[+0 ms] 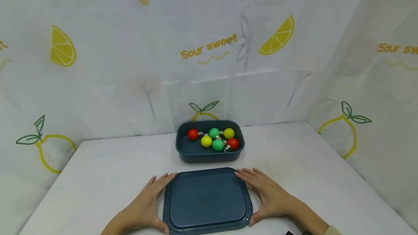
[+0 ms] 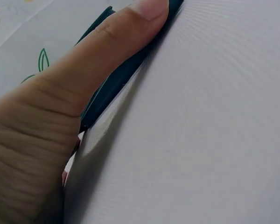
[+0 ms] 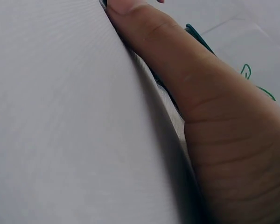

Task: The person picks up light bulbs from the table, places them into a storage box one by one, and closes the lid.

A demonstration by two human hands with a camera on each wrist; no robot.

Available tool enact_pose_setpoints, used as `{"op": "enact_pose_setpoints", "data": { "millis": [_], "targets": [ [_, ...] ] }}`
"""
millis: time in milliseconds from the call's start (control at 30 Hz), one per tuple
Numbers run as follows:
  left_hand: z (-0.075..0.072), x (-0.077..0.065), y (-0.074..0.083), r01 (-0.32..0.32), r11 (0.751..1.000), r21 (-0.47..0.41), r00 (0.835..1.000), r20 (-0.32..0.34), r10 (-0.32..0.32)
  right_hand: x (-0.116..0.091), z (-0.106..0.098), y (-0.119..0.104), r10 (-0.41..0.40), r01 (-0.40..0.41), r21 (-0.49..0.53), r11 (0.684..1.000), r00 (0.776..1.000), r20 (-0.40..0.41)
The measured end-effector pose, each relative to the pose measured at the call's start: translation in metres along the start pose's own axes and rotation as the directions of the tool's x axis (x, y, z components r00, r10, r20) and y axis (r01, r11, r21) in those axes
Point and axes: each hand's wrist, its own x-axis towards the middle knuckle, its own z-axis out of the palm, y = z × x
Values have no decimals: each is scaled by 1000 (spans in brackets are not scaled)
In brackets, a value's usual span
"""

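Observation:
A dark blue rectangular lid (image 1: 207,198) lies flat on the white table in the head view. My left hand (image 1: 145,204) spans its left side, fingertips at the far corner and thumb near the front corner. On the opposite side my right hand (image 1: 269,193) touches the lid in the same way, fingers extended and thumb spread. The left wrist view shows the left thumb (image 2: 116,35) against the lid's edge (image 2: 114,84). In the right wrist view, the right thumb (image 3: 163,42) covers much of the edge there.
Behind the lid stands a dark blue open box (image 1: 209,158) holding several round red, yellow and green light bulbs with metal screw bases. A white lemon-printed sheet (image 1: 114,64) hangs behind the table (image 1: 107,169). A small dark object (image 1: 289,233) shows at the bottom edge.

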Motion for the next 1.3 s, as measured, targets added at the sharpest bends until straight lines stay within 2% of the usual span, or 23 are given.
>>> {"op": "enact_pose_setpoints", "data": {
  "millis": [167, 267, 500, 600, 733, 867, 967, 1067, 1133, 1200, 1300],
  "targets": [
    [3, 1, 4, 11, 998, 65, 999, 52, -14, 2, 1, 1, 17, -18, 7, 1000, 1000, 5],
    [7, 2, 6, 16, 997, 77, 998, 58, -21, 2, 1, 1, 10, -10, 9, 1000, 1000, 1],
    [8, 3, 4, 36, 999, -17, 999, -27, -36, 6, 0, 3, 45, -44, 63, 997, 999, -8],
    [8, 2, 4, 32, 994, -100, 999, -41, -36, 6, 0, 7, 10, -5, 143, 990, 999, -35],
    [9, -1, 6, 42, 972, -233, 998, -30, -50, 4, 0, 11, -49, 71, 300, 951, 996, -80],
    [8, -3, 13, 67, 952, -297, 995, -47, -85, 3, -1, 9, -68, 124, 450, 884, 988, -138],
    [8, -1, 21, 51, 934, -353, 993, -79, -84, 4, -3, 5, -86, 187, 461, 868, 969, -231],
    [8, 4, 30, 4, 914, -406, 990, -129, -61, 5, -5, -1, -114, 261, 421, 869, 932, -344],
    [9, 8, 37, -49, 900, -433, 984, -176, -31, 7, -6, -5, -134, 309, 402, 862, 904, -406],
    [10, 12, 43, -108, 892, -439, 973, -231, 5, 9, -6, -7, -144, 340, 403, 850, 884, -444],
    [12, 18, 47, -201, 876, -438, 949, -309, 64, 12, -8, -12, -132, 360, 430, 828, 870, -475]
  ]
}}
